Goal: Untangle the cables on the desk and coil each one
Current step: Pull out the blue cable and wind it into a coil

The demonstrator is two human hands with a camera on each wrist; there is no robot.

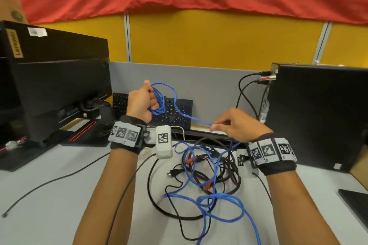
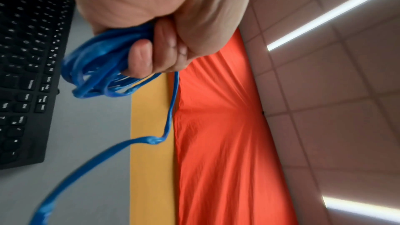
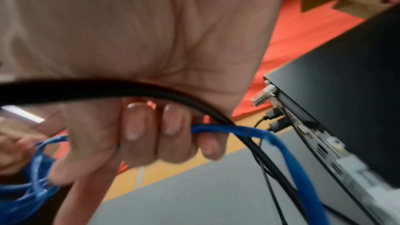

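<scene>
Nearest on the pale grey desk top [image 1: 49, 195] lies a loose tangle — the slack of a long blue round network cable [image 1: 217, 201] looped over thin black cables [image 1: 159, 203] and a dark brown cable bundle with red clips [image 1: 223, 173]. A white rectangular adapter block with a printed black-and-white marker [image 1: 164, 143] stands at the tangle's far left edge, just beside the left wrist. Above the tangle, the right hand [image 1: 237, 125] is raised off the desk, fingers [image 3: 138, 126] curled round the blue cable; in the right wrist view a thick black cable [image 3: 108, 88] crosses under the palm. From there the blue strand runs up and left to the left hand [image 1: 140, 103], held higher, which grips a bunch of finished blue coils [image 2: 95, 64] in its closed fingers [image 2: 140, 57]. The two hands are well apart. Behind them a black keyboard [image 1: 179, 111] leans against the grey partition panel [image 1: 209, 85], between a black monitor [image 1: 59, 89] at left and a black desktop computer case [image 1: 318, 115] at right.
</scene>
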